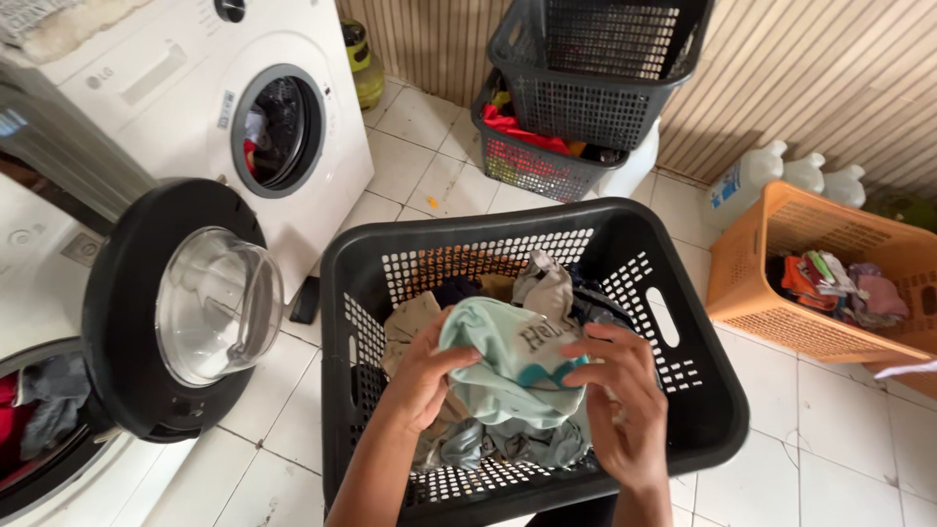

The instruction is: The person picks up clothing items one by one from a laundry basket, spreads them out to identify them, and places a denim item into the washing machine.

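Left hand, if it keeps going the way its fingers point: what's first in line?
The pale green garment: the left hand already grips its edge, fingers pointing right. Beyond it, probably the right hand on the far side, though depth is unclear.

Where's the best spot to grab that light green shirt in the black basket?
Probably from above, at the bunched top of the light green shirt. It lies crumpled on top of the pile in the black basket, and the left hand and right hand already grip its two sides.

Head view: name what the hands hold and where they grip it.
Both hands, left hand and right hand, hold a pale green garment by its opposite sides, above the black laundry basket.
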